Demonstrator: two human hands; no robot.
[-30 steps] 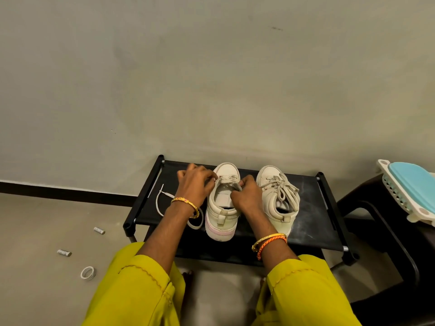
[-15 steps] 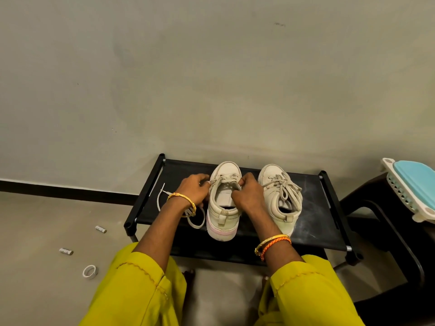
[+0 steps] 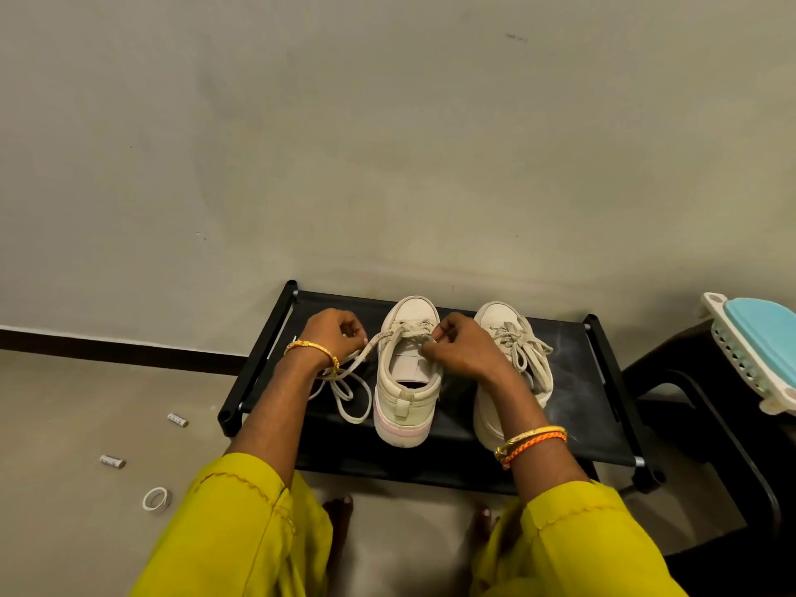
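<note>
Two off-white sneakers stand on a low black shoe rack (image 3: 573, 351), toes toward the wall. The left sneaker (image 3: 407, 402) has a pink-edged sole and a mostly unlaced front. My left hand (image 3: 334, 338) pinches its shoelace (image 3: 351, 381), drawn out to the left, with the slack looping on the rack. My right hand (image 3: 461, 351) pinches the lace at the shoe's right eyelets. The right sneaker (image 3: 517, 338) is fully laced and partly hidden behind my right forearm.
A grey wall rises just behind the rack. On the floor at left lie two small batteries (image 3: 177, 420) (image 3: 112, 461) and a tape ring (image 3: 157, 499). A dark stool (image 3: 689, 381) at right carries a white and blue plastic item (image 3: 758, 342). My bare toes show below the rack.
My left hand has moved left, away from the shoe, pulling a length of lace out taut. My right hand has stayed at the eyelets.
</note>
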